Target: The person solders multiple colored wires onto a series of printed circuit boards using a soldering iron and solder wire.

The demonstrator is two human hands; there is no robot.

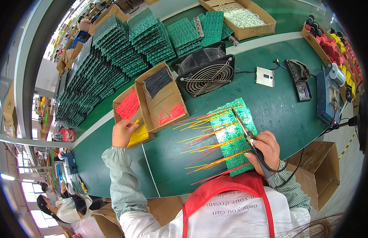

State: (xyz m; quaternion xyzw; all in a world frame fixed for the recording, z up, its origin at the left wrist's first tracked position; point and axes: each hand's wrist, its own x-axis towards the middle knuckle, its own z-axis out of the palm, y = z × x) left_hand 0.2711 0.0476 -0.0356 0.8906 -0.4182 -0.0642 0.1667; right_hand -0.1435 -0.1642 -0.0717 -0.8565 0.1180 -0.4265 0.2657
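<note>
My right hand (265, 150) grips a soldering iron (250, 139), its tip resting near the top of a green circuit board panel (232, 152). Red and yellow wires (200, 148) stick out to the left from the panel in several bunches. At the left, my left hand (123, 133) is closed in a pinch on a yellow wire (137, 121), over a cardboard box of yellow wires (138, 135). How many wires the fingers hold is too small to tell.
Cardboard boxes hold red wires (128, 105) and black wires (157, 82). Behind them stand tall stacks of circuit boards (108, 51). A black fan (207, 75) sits mid-table. A soldering iron stand (299, 79) and blue soldering station (326, 97) with a solder spool (337, 74) are right.
</note>
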